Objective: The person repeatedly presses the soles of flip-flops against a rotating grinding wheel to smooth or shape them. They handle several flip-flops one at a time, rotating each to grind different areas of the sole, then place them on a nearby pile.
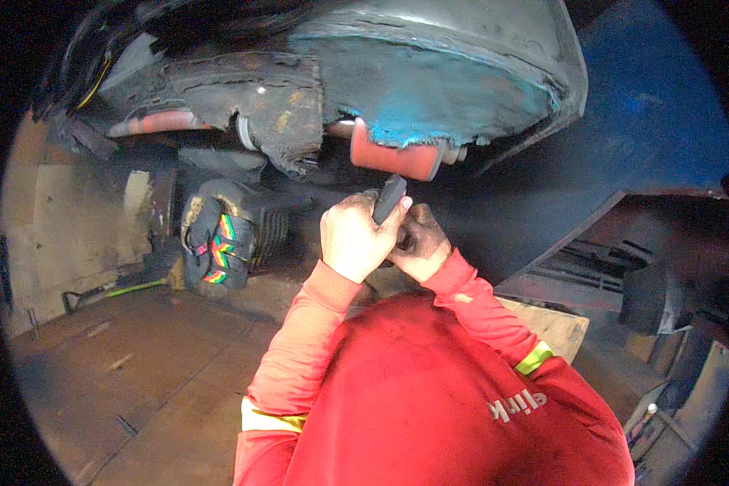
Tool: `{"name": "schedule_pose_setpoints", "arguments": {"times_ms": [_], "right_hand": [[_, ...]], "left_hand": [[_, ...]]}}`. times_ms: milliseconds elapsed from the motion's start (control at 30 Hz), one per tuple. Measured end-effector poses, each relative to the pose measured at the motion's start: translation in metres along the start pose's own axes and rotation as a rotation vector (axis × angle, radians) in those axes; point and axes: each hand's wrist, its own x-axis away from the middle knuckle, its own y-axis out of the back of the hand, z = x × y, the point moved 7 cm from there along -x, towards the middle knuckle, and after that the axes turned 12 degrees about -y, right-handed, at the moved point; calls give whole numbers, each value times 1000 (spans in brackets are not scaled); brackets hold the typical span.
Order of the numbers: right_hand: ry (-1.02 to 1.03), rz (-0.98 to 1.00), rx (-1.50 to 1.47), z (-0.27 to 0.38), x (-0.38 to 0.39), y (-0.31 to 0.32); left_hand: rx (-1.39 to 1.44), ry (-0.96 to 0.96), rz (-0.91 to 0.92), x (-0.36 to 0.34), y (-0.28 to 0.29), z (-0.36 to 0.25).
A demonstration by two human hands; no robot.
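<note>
My left hand (355, 241) is closed around a dark, slab-like piece (390, 199) with a rounded end. Its thumb presses along one side, and the end points up toward a red abrasive roller (395, 151), apart from it. Close against the left hand is my right hand (420, 245), its fingers smudged dark and curled inward; what they grip is mostly hidden. The roller sticks out below the grey housing of a machine (462, 85), whose lower edge is coated in blue dust.
Black sandals (220, 247) with multicoloured straps stand in a stack left of my hands. Another red roller (158, 122) shows under the machine's left side. A wooden board (547, 324) lies by my right arm. A sloped dark blue panel (640, 105) rises on the right.
</note>
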Motion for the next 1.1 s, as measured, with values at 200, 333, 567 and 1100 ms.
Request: {"name": "schedule_pose_setpoints", "arguments": {"times_ms": [200, 333, 567, 1100], "right_hand": [[-69, 157, -204, -13, 13, -12], [-210, 247, -543, -22, 9, -15], [-148, 195, -93, -23, 6, 14], [-118, 25, 84, -18, 15, -2]], "left_hand": [[-90, -18, 54, -2, -7, 4], [-129, 12, 96, -11, -23, 8], [23, 49, 72, -7, -33, 9], [97, 24, 68, -4, -11, -1]]}}
